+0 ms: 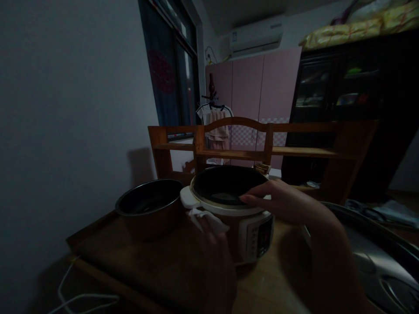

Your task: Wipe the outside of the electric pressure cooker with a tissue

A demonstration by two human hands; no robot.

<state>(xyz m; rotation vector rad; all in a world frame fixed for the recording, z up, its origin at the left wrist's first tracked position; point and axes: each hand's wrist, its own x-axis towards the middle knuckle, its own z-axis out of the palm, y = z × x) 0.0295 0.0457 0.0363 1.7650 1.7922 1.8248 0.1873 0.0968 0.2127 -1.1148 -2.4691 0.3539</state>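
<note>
I have the cooker (234,231) in the middle of my view, standing on the table (271,279) with its top uncovered and its dark round opening facing up. At the cooker's near left side, just below its white handle (190,198), my left hand (214,244) is bent around a crumpled white cloth (209,221); I can't tell whether the cloth presses on the casing. My right hand (270,196) reaches in from the cooker's right, fingers partly curled, with the fingertips over the opening; I can't make out whether they hold anything. Left of the cooker, just beside it, I see a dark round pot (149,218), open at the top. To the cooker's near right lies a large round lid (373,261) with a shiny metal face. Behind the cooker stands a wooden shelf (235,155), with a pink cupboard (247,91) farther back.
</note>
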